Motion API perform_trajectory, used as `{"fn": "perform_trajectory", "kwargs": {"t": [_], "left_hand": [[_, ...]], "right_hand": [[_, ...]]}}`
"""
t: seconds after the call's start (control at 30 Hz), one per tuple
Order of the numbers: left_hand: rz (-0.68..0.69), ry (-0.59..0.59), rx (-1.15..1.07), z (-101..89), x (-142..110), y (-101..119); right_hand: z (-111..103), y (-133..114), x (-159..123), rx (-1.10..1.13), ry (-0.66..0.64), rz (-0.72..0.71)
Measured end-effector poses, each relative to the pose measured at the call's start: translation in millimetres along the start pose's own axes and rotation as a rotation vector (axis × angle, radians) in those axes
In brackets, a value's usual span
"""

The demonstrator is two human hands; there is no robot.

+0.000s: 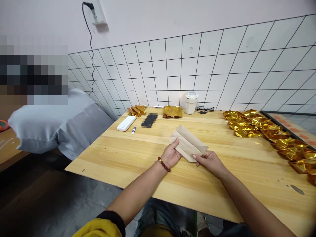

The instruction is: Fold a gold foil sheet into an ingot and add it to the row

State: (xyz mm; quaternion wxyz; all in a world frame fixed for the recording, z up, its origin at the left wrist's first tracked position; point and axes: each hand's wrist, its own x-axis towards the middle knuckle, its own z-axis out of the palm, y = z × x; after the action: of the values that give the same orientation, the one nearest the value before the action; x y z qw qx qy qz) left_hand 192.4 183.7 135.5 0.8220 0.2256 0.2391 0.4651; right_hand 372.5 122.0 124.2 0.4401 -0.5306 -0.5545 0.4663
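Note:
A creased sheet of pale brown paper [189, 143], partly folded, is held just above the wooden table [118, 153]. My left hand [172, 153], with a beaded bracelet [163, 164] at its wrist, grips the paper's left side, thumb on top and fingers beneath. At the lower right corner my right hand [209, 163] pinches the paper between thumb and fingers. Toward the right lie rows of folded, shiny gold paper pieces [247, 123]. A flat stack of gold paper sheets [172, 111] rests at the back of the table.
Along the back stand a white lidded cup [191, 104] and glasses [205, 109]. A white power bank [126, 123], a small blue-and-white tube [133, 130], a blurred dark object [149, 120] and gold strips [137, 110] lie at the left. A black-framed panel [293, 125] is far right.

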Motion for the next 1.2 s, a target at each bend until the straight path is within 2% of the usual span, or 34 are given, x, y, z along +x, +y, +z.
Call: {"fn": "perform_trajectory", "kwargs": {"t": [0.23, 0.3, 0.4, 0.53, 0.6, 0.77, 0.9, 1.07, 1.2], "left_hand": [[-0.016, 0.049, -0.06, 2.1, 0, 4], [-0.01, 0.061, -0.071, 2.5, 0, 3], [-0.016, 0.074, -0.089, 1.6, 1, 3], [-0.039, 0.078, -0.119, -1.4, 4, 2], [-0.033, 0.082, -0.142, -2.6, 6, 3], [-0.007, 0.091, -0.165, -2.2, 7, 4], [-0.001, 0.083, -0.15, -1.5, 6, 5], [-0.025, -0.018, -0.123, -4.1, 5, 6], [-0.063, -0.082, -0.102, -4.1, 2, 6]], "right_hand": [[2, 4, 1, 0.162, 0.123, -0.069], [2, 6, 0, 0.094, 0.169, -0.099], [2, 6, -3, -0.129, 0.22, -0.178], [2, 4, -6, -0.337, 0.269, -0.439], [1, 4, -6, -0.403, 0.278, -0.523], [-2, 11, -7, -0.462, 0.345, -0.565], [-5, 11, -8, -0.484, 0.306, -0.615], [-6, 5, -7, -0.478, 0.111, -0.727], [-4, 5, -5, -0.492, 0.118, -0.68]]}}
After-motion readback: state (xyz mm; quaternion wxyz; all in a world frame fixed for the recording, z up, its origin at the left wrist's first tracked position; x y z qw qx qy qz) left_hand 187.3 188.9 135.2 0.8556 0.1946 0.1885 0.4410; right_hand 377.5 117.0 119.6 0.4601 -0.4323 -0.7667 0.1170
